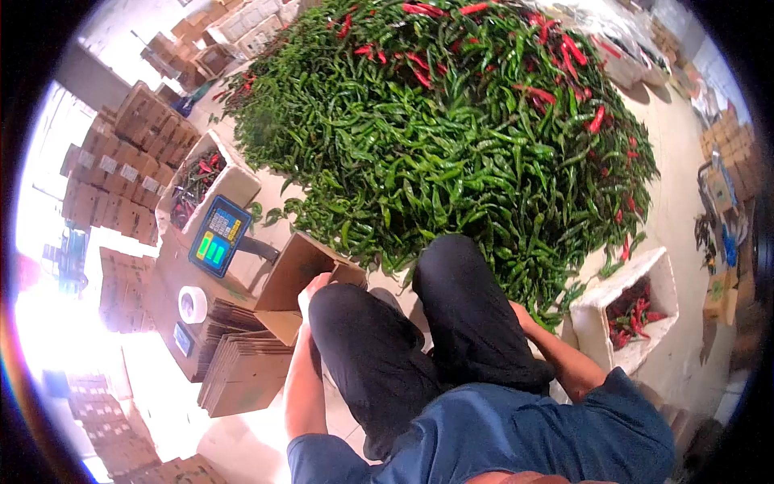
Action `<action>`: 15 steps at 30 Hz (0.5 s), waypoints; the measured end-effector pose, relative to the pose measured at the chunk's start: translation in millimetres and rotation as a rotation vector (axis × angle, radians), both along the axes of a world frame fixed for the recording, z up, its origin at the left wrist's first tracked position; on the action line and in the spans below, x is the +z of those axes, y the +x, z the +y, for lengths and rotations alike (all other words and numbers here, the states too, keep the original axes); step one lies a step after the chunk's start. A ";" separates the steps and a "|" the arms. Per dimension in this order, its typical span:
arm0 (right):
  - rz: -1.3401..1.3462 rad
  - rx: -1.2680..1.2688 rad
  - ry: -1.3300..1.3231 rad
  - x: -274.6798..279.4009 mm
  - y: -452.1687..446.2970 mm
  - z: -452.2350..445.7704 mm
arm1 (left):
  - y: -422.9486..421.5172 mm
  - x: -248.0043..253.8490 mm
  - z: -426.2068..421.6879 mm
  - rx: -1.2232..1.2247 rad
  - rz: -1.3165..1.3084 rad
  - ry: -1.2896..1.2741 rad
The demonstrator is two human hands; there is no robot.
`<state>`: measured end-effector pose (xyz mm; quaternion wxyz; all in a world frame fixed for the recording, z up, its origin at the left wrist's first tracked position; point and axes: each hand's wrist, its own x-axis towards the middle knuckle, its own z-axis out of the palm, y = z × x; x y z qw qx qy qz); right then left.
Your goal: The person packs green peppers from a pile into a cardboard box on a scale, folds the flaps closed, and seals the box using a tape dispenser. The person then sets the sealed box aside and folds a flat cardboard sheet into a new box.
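My left hand [313, 292] is at the near rim of an open cardboard box [294, 270], seemingly closed on its edge; my left knee partly covers it. My right hand [522, 316] reaches down beside my right knee at the near edge of a large heap of green chili peppers [451, 153]. Its fingers are hidden behind the knee, so what they hold does not show. Red chili peppers [597, 119] are scattered through the heap, mostly toward the back and right side.
A scale display [218, 236] stands left of the box. Near it are a tape roll [192, 305] and stacked flattened cartons [246, 373]. White foam boxes with red peppers stand at left [240, 187] and right [592, 323]. Stacked cartons [121, 173] line the left side.
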<state>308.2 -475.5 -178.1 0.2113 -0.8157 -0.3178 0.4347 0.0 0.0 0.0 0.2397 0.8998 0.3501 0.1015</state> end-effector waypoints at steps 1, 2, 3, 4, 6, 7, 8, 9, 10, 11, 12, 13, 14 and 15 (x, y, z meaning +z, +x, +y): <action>-0.016 -0.076 0.033 -4.7 15.3 -7.6 | 13.3 -5.1 -2.7 0.020 -0.023 -0.046; -0.028 -0.150 0.065 -10.0 28.9 -16.2 | 23.0 -18.8 -1.4 0.025 0.111 -0.062; 0.006 -0.178 0.057 -1.2 -21.3 -8.2 | -21.7 10.2 8.8 0.028 0.106 -0.122; -0.014 -0.203 0.051 -0.6 -13.3 -9.7 | -16.6 14.8 3.9 0.027 0.045 -0.183; 0.050 -0.299 0.088 -3.1 5.3 -9.4 | -10.1 27.9 8.5 0.067 0.014 -0.280; 0.143 -0.368 0.124 -5.5 9.7 -10.6 | -9.2 43.6 6.9 0.131 -0.131 -0.381; 0.237 -0.438 0.163 -9.2 15.3 -8.0 | -9.0 64.2 10.5 0.169 -0.151 -0.377; 0.332 -0.507 0.200 -10.4 21.1 -3.7 | -4.9 93.3 12.7 0.208 -0.171 -0.374; 0.218 -0.365 0.190 1.8 31.8 9.8 | -6.3 111.1 23.3 0.231 -0.206 -0.445; 0.096 -0.232 0.184 15.9 42.4 24.2 | -7.6 127.6 33.3 0.253 -0.241 -0.519; 0.039 -0.193 0.219 37.2 52.8 48.2 | -3.0 148.2 35.4 0.253 -0.300 -0.586; -0.054 -0.166 0.242 57.2 60.8 70.1 | 2.2 171.0 35.8 0.252 -0.354 -0.655; -0.173 -0.147 0.260 75.9 71.7 94.6 | 11.1 194.5 31.3 0.201 -0.390 -0.717; -0.300 -0.135 0.265 94.9 81.1 117.0 | 23.0 213.8 21.9 0.156 -0.419 -0.788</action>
